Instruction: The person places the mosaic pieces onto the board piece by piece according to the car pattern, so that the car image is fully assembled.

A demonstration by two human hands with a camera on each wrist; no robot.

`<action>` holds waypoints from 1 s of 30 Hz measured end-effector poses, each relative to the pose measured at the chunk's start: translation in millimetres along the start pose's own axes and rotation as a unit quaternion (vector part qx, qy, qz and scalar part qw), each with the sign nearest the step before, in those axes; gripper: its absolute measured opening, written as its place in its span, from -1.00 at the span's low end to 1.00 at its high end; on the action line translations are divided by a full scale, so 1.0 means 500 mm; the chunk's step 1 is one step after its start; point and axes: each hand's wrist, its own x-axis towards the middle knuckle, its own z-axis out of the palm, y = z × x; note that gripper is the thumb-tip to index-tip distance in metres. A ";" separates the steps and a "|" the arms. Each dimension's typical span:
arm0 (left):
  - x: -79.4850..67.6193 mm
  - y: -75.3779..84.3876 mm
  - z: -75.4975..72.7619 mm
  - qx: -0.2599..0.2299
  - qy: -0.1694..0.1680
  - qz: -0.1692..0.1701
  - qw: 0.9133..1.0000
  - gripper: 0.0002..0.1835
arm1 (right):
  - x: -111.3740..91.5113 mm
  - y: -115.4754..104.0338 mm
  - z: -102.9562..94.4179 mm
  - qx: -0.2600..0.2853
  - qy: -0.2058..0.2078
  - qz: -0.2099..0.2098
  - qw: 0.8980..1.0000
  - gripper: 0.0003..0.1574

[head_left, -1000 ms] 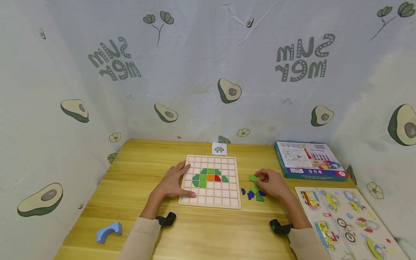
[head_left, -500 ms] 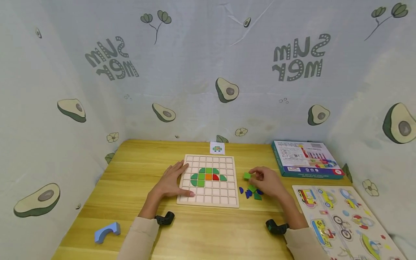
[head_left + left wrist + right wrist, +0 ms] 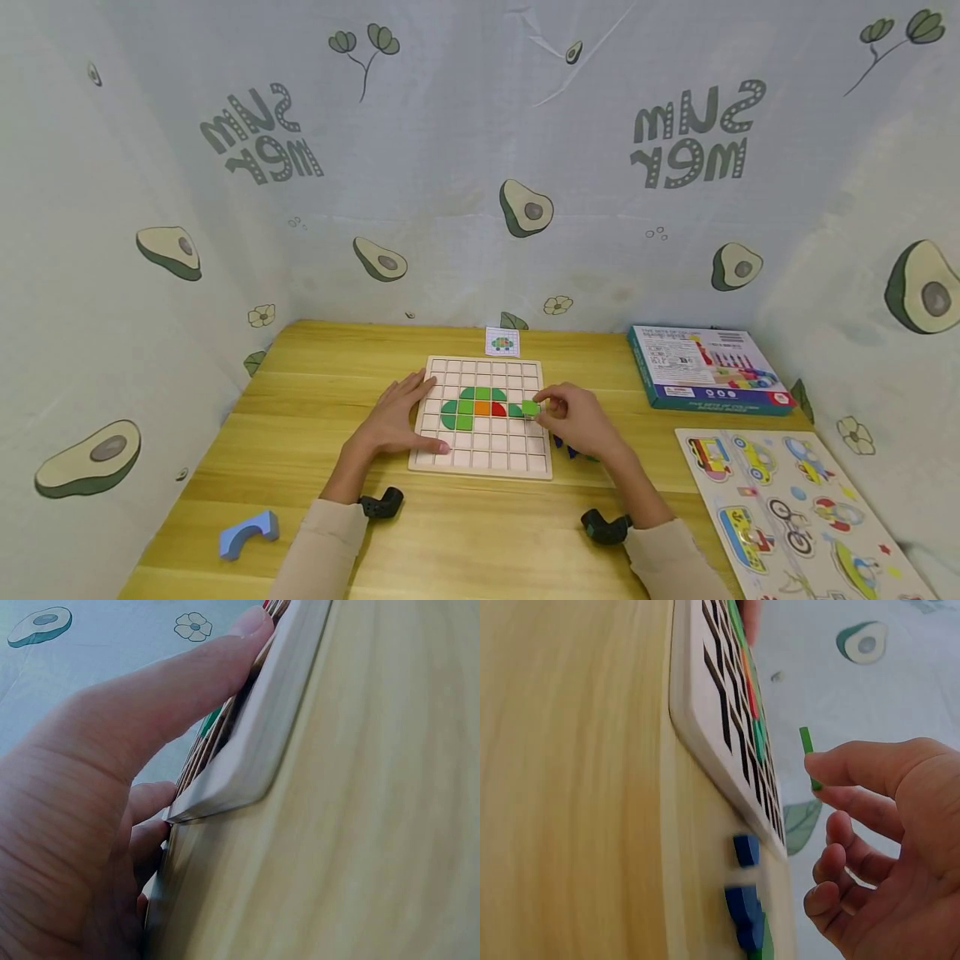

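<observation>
A wooden grid board (image 3: pixel 480 461) lies on the table, with green, orange and red tiles set in it in a car-like shape. My left hand (image 3: pixel 392 419) rests at its left edge, fingers spread; in the left wrist view the thumb (image 3: pixel 176 686) lies straight over the rim. Between thumb and index finger, my right hand (image 3: pixel 576 419) pinches a light green square tile (image 3: pixel 531 408), which is held above the board's right side. Seen from the right wrist, that tile is edge-on and clear of the board. Several blue pieces (image 3: pixel 742 904) lie beside the board, partly hidden by my right hand in the head view.
A small card (image 3: pixel 502 342) with a car pattern lies behind the board. To the right are a flat box (image 3: pixel 708 367) and a picture puzzle board (image 3: pixel 795 500). A blue arch block (image 3: pixel 248 534) sits front left. Printed cloth walls enclose the table.
My right hand has picked up the light green square tile from the loose pieces and moved left with it to the board's right side. My left hand stays on the board.
</observation>
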 end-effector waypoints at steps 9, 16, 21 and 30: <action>-0.001 -0.003 0.000 0.000 0.004 0.009 1.000 0.35 | 0.019 -0.040 0.052 0.009 -0.017 0.005 1.000 -0.78; -0.002 0.000 -0.005 0.001 -0.001 0.010 1.000 0.35 | 0.025 -0.058 0.084 0.009 -0.024 -0.017 1.000 -0.78; -0.001 0.001 -0.005 0.000 0.001 0.011 1.000 0.34 | 0.030 -0.064 0.099 -0.003 -0.031 -0.026 0.999 -0.76; -0.001 0.000 -0.004 0.001 -0.001 0.009 1.000 0.34 | 0.037 -0.063 0.120 -0.012 -0.032 -0.033 0.999 -0.75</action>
